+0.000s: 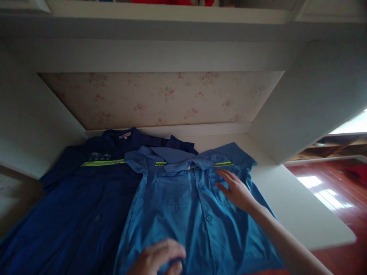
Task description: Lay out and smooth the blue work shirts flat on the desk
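Lying flat on the white table (301, 206), a light blue shirt (183, 214) is being smoothed, front up, buttons closed. The right hand (236, 191) is laid palm down on the chest of that shirt, fingers spread and stretched toward the collar (177, 157), nothing being pinched. Just beyond its fingertips a yellow reflective stripe (222, 164) is seen running under the collar. Nearer the body, the left hand (157, 259) is pressed on the lower front of the same shirt; its fingers are curled and partly cut off by the picture edge, so whether cloth is gripped cannot be told. Beside the left hand, further out, a dark blue shirt (74, 214) is spread, and its edge is overlapped by the light blue one. Behind both, flowered wallpaper (160, 99) is set in a white alcove; past the right forearm a red floor (338, 198) is seen below the table edge.

Trouble could be had here: creases across the lower front could be pushed into folds if the hands are slid unevenly. The dark shirt underneath could be dragged along where the two overlap. The sleeve beside the right wrist is close to the table edge, and could be tugged over it by a careless sweep.
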